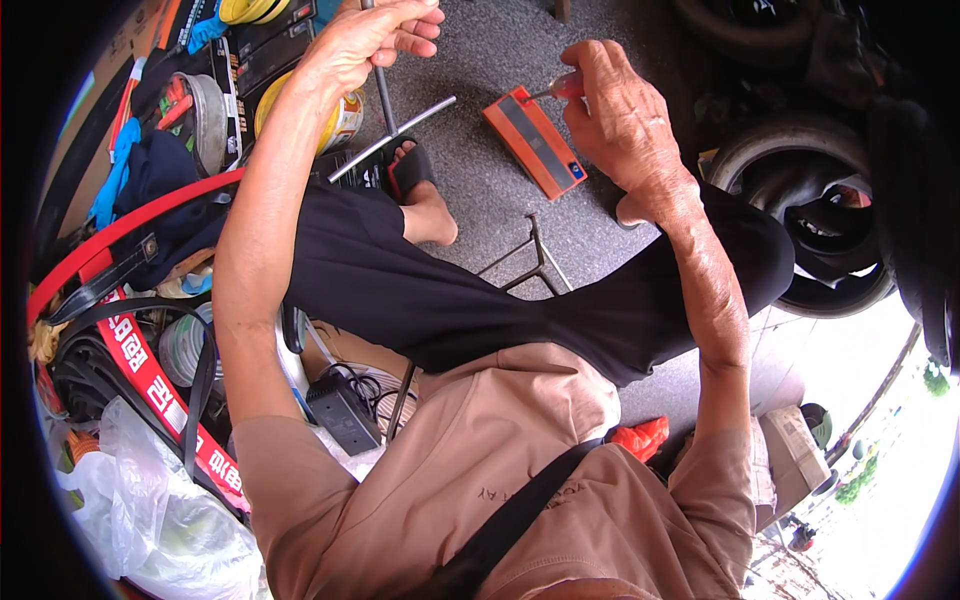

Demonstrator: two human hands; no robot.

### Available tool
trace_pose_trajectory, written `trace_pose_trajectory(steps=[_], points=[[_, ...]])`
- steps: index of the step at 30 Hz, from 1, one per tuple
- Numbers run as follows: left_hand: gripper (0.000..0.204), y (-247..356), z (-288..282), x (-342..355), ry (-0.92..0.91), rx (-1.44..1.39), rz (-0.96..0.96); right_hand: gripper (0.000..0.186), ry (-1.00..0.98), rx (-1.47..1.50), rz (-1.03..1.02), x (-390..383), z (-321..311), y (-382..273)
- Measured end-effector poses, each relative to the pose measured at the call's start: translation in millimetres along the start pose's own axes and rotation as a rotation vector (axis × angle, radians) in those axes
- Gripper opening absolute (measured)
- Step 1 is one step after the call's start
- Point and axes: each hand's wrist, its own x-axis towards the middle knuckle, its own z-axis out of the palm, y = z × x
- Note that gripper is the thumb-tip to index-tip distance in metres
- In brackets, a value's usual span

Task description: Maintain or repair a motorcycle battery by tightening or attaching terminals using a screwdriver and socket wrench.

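Note:
Near the top edge, my left hand point(375, 45) has its fingers round a dark metal rod point(384, 100). This rod slants down to a thinner silver bar point(420, 117), and the two cross; I cannot tell whether they are joined. My right hand point(632, 125) is closed on the red, see-through handle of a screwdriver point(568, 86). Its shaft points left, over the upper end of an orange box with a dark grey panel point(535, 140) on the floor. Whether the tip touches the box, I cannot tell. Some right-hand fingers are hidden behind the hand.
Tyres point(800, 215) are stacked at the right. A yellow tub point(345, 120), a red strap point(140, 365), a black power adapter point(343, 412) and a clear plastic bag point(160, 500) crowd the left. A metal stand point(535, 250) is between my legs.

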Motion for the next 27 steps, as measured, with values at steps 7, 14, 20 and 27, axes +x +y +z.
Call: trace_pose_trajectory(steps=[7,14,20,27], points=[[0.022,-7,4,-5,-0.03,-0.088,0.03,0.033,-0.232,-0.134,0.235,10,-13,-24],[0.032,-20,40,-7,-0.068,0.087,0.009,0.019,-0.192,-0.021,0.113,4,-16,-18],[0.031,-29,73,-25,-0.196,0.007,-0.205,0.024,-0.156,-0.136,0.129,4,-16,-28],[0.05,-44,82,-26,-0.159,-0.02,-0.241,0.022,-0.084,-0.143,0.105,2,-11,-20]])
